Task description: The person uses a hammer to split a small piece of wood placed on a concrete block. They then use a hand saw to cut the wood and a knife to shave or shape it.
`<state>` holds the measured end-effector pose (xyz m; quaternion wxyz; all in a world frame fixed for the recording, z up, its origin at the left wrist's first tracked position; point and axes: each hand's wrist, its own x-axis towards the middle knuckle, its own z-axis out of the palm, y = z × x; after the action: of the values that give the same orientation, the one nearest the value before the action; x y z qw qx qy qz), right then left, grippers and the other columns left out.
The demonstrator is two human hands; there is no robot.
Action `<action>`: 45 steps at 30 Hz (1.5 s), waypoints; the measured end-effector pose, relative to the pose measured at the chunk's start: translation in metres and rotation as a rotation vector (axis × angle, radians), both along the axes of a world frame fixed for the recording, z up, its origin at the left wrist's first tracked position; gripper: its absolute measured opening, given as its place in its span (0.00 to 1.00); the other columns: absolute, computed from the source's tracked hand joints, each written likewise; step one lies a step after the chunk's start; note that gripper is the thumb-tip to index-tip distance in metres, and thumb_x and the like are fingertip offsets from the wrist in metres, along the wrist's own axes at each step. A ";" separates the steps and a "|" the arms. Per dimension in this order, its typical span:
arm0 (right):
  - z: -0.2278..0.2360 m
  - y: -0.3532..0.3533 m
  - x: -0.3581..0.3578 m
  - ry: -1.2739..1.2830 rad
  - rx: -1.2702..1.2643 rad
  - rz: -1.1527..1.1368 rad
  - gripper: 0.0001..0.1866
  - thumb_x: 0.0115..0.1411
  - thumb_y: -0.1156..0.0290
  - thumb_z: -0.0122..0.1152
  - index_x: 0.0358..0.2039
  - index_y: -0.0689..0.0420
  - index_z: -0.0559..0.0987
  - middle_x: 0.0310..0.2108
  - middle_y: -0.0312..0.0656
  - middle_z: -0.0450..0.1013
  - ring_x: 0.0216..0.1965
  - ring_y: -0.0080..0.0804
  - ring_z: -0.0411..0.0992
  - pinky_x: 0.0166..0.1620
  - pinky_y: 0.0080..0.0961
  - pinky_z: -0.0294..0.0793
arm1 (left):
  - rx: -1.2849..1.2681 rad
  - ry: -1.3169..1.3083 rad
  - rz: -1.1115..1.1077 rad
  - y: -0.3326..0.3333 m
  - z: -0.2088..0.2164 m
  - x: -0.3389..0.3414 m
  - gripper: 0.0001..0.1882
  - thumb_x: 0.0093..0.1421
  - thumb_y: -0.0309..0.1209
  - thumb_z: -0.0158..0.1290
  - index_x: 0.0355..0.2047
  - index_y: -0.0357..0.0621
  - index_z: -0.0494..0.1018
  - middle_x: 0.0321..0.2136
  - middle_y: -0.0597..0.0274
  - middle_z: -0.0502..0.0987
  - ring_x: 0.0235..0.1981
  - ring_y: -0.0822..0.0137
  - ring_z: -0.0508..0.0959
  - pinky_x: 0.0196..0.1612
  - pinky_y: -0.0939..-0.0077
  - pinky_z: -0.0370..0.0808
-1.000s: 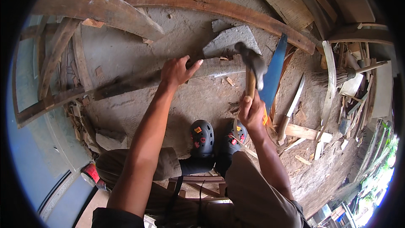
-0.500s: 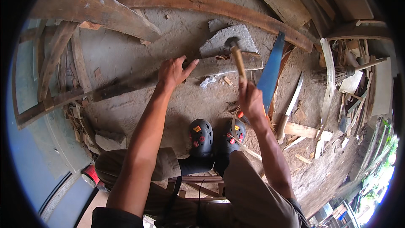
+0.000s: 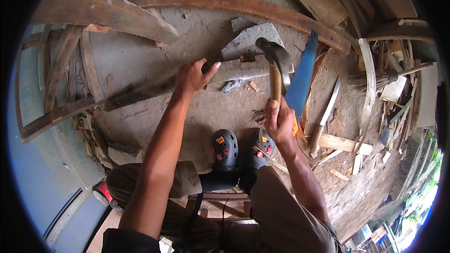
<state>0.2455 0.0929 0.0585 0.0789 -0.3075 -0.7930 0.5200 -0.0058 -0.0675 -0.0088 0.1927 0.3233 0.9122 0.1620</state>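
A long wooden beam (image 3: pixel 236 70) lies across in front of me, its right end by a grey stone block (image 3: pixel 251 37). A small notch shows in its far edge. My left hand (image 3: pixel 193 78) grips the beam left of the notch, fingers over the far edge and thumb stretched to the right. In my right hand (image 3: pixel 280 122) is a claw hammer (image 3: pixel 275 82), held by its wooden handle. The hammer's dark head is raised above the beam's right end and hides part of it.
Right of the hammer lies a blue-bladed handsaw (image 3: pixel 302 79), then a long knife (image 3: pixel 327 107) by a piece of wood (image 3: pixel 340 143). A curved plank (image 3: pixel 225 1) spans the far side. A twig broom (image 3: pixel 375 80) and scrap wood lie right. A thick board (image 3: pixel 103 7) stands upper left.
The hammer has come up off the beam's right end, its head now nearer to me and to the right. My left hand stays in place on the beam.
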 end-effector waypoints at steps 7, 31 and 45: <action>-0.014 0.019 -0.019 -0.244 0.085 0.014 0.22 0.73 0.56 0.46 0.33 0.65 0.71 0.20 0.62 0.72 0.27 0.68 0.73 0.28 0.53 0.70 | 0.057 0.110 0.000 0.002 -0.008 -0.001 0.42 0.59 0.68 0.48 0.43 0.34 0.80 0.35 0.37 0.82 0.40 0.42 0.82 0.46 0.54 0.79; -0.033 -0.024 0.076 -0.054 -0.029 -0.110 0.32 0.74 0.46 0.33 0.33 0.63 0.75 0.23 0.47 0.69 0.30 0.47 0.70 0.37 0.41 0.68 | 0.175 0.265 -0.002 -0.019 -0.017 0.044 0.44 0.36 0.70 0.67 0.37 0.43 0.73 0.30 0.51 0.80 0.33 0.51 0.81 0.44 0.55 0.73; -0.001 -0.025 0.041 0.036 -0.077 -0.200 0.26 0.76 0.52 0.38 0.34 0.62 0.72 0.21 0.33 0.65 0.21 0.17 0.59 0.25 0.20 0.59 | -0.001 0.071 -0.099 0.010 0.011 0.011 0.49 0.44 0.72 0.60 0.48 0.36 0.79 0.39 0.41 0.82 0.42 0.46 0.83 0.46 0.57 0.79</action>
<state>0.2862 0.0681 0.0570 0.1330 -0.3783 -0.7364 0.5450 0.0047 -0.0573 0.0021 0.1680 0.3734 0.9015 0.1402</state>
